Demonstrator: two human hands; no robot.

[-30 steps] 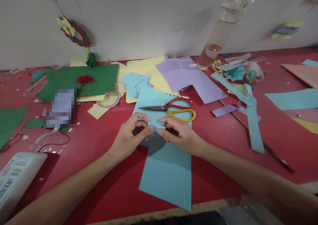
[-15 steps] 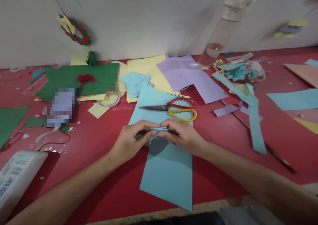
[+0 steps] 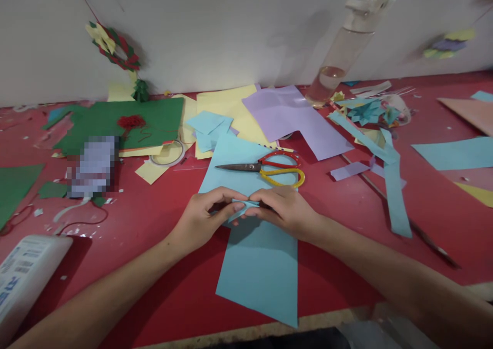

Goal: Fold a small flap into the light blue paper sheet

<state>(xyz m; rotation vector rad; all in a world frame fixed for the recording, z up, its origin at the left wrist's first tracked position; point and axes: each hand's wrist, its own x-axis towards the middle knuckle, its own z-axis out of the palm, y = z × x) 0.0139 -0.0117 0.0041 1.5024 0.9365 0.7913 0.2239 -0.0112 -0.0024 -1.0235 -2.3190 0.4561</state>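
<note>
My left hand (image 3: 206, 218) and my right hand (image 3: 287, 211) meet at the middle of the red table (image 3: 146, 267). Both pinch a small folded piece of light blue paper (image 3: 243, 205) between fingertips and thumbs. The hands hover just over a large light blue sheet (image 3: 258, 267) that lies flat and reaches the table's front edge. Scissors (image 3: 269, 169) with one red and one yellow handle rest on the same sheet, just beyond my fingers, blades pointing left.
Yellow (image 3: 227, 107), lilac (image 3: 288, 117) and green (image 3: 115, 123) sheets lie toward the wall. A clear bottle (image 3: 342, 51) stands at the back right beside blue strips (image 3: 393, 184) and scraps. A tape ring (image 3: 169, 153) sits left of the scissors, a white box (image 3: 23, 277) at the front left.
My hands have drawn closer together and lower, pressing the small blue piece flatter between the fingertips. Nothing else on the table has moved.
</note>
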